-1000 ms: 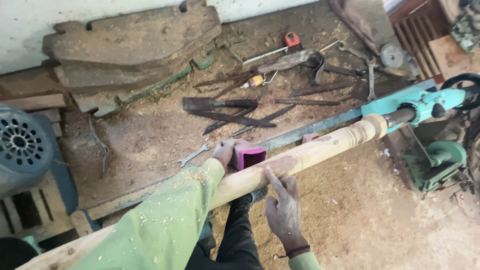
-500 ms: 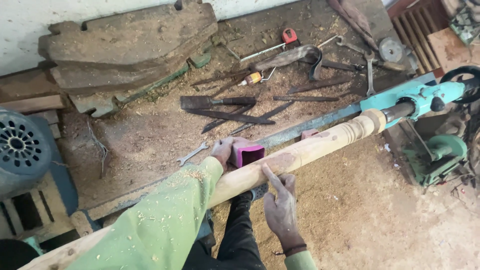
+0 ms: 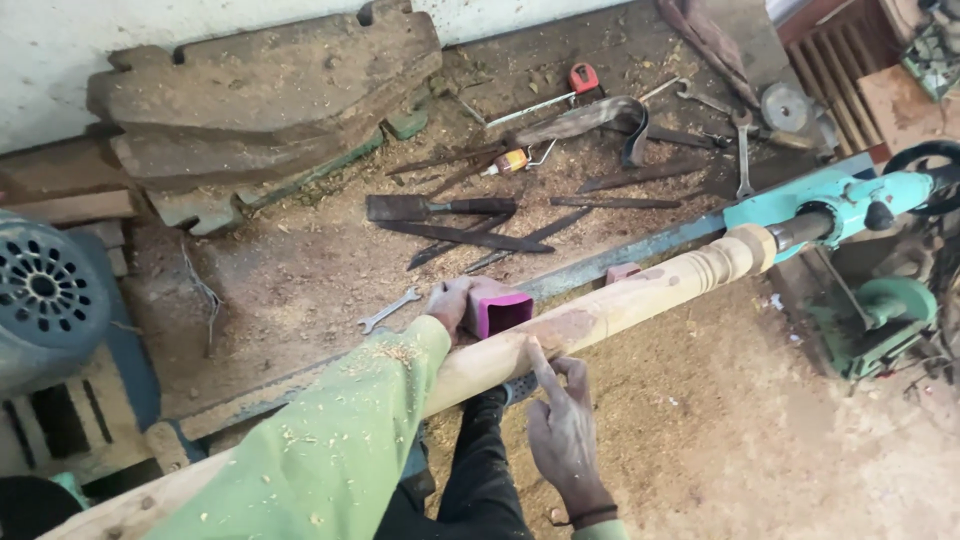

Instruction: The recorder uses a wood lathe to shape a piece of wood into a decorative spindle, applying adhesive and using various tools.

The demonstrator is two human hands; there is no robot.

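Note:
A long pale wooden spindle [image 3: 620, 305] is mounted on a lathe, its right end turned into rings where it meets the teal tailstock [image 3: 850, 210]. My left hand [image 3: 455, 305], in a green sleeve dusted with shavings, is shut on a magenta block [image 3: 502, 312] pressed against the far side of the spindle. My right hand [image 3: 562, 425] is below the spindle with its fingers apart. Its index finger touches the wood's near side.
Chisels and gouges [image 3: 455, 220], wrenches [image 3: 388, 310], a red tape measure [image 3: 583, 77] and a strap lie on the sawdust-covered bench. Rough timber slabs [image 3: 260, 100] lean at the back wall. A grey motor housing [image 3: 45, 295] is at the left. Sawdust covers the floor [image 3: 700, 440].
Both hands stay on the spindle. The view has shifted only slightly; the right index finger is still on the wood.

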